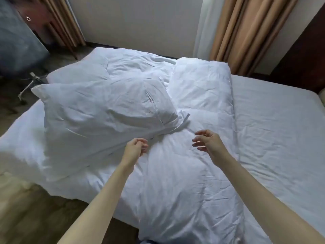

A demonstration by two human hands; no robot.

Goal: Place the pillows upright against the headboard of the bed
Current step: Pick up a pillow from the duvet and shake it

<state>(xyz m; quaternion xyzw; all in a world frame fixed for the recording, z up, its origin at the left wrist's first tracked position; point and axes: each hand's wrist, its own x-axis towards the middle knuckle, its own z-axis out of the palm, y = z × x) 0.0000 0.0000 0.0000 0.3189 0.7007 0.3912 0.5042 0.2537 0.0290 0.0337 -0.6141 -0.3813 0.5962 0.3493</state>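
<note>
Head view: plump, creased white pillow (98, 120) on the bed, left grip (135, 147) half-curled, right grip (207, 140) wide, both empty.

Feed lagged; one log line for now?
left hand: curled beside pillow | right hand: open, empty, above duvet | pillow: not yet at headboard

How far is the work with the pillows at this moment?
Nothing looks finished: no pillow stands against a headboard. The big pillow lies on the bedding, tilted toward the bed's left edge. The left hand is curled at its corner, the right hand open over the duvet. Lifting and standing the pillows remain.
</note>
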